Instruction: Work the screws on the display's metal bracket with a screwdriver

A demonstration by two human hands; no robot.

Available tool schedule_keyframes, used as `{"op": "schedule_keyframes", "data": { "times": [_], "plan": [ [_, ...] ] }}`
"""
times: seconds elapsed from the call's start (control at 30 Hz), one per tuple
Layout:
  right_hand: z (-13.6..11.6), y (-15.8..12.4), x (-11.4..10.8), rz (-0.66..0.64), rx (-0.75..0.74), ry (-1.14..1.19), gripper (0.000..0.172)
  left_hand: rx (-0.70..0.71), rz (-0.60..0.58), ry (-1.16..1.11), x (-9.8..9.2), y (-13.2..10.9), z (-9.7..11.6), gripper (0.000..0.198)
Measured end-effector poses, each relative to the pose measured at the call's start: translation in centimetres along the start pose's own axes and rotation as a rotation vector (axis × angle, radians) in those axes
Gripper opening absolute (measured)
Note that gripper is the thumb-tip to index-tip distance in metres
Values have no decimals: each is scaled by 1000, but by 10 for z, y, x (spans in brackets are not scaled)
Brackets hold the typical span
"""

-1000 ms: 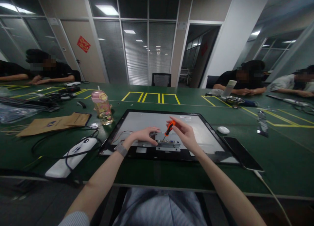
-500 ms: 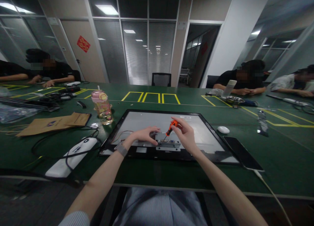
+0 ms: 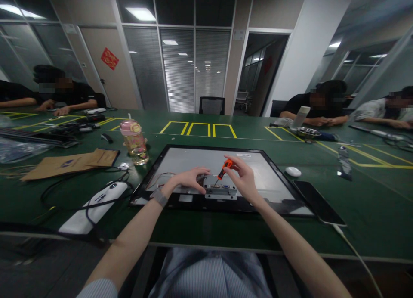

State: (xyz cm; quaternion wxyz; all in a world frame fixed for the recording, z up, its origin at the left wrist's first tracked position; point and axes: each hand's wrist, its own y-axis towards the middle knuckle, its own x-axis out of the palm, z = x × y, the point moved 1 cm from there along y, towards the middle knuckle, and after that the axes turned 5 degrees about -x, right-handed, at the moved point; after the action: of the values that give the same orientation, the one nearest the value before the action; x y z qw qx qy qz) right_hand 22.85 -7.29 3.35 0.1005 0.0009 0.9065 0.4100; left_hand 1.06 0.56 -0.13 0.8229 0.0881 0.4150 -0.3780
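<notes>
A monitor panel (image 3: 258,160) lies face down on the green table (image 3: 200,233) in front of me, its grey metal back up. My right hand (image 3: 242,177) pinches a small orange-handled screwdriver (image 3: 223,169), tip down on the small metal connector bracket (image 3: 222,190) near the panel's near edge. My left hand (image 3: 190,178), a watch on its wrist, rests with curled fingers on the panel just left of the bracket, fingertips pressed by a dark part there.
A pink-lidded bottle (image 3: 134,142), brown envelopes (image 3: 71,162), a white power brick with black cables (image 3: 93,205) lie to the left. A white mouse (image 3: 293,172) and a phone (image 3: 318,202) with cable lie to the right. Other people sit at the far left and far right.
My right hand has shifted slightly left and turned the screwdriver between its fingers. The left hand has stayed in place on the panel.
</notes>
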Motion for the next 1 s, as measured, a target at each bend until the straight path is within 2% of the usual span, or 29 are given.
{"op": "schedule_keyframes", "data": {
  "times": [0.1,0.27,0.47,0.63,0.73,0.87,0.93,1.0],
  "plan": [
    [-3,0,0,-7,-26,-33,30,-32,6,19,0,-1,2,83],
    [-4,-1,2,-96,58,166,37,-32,10,22,0,-1,0,84],
    [0,0,1,11,14,9,30,-27,1,7,1,1,-4,84],
    [-2,0,0,-106,52,153,35,-25,11,11,1,1,-3,83],
    [2,0,3,-45,76,162,33,-36,4,16,1,1,-3,84],
    [6,0,5,70,44,120,19,-22,-5,25,1,2,-4,83],
    [5,0,5,78,44,139,12,-11,-4,25,1,2,-4,83],
    [4,0,4,48,84,188,14,-4,-3,19,1,1,-3,82]
  ]
}}
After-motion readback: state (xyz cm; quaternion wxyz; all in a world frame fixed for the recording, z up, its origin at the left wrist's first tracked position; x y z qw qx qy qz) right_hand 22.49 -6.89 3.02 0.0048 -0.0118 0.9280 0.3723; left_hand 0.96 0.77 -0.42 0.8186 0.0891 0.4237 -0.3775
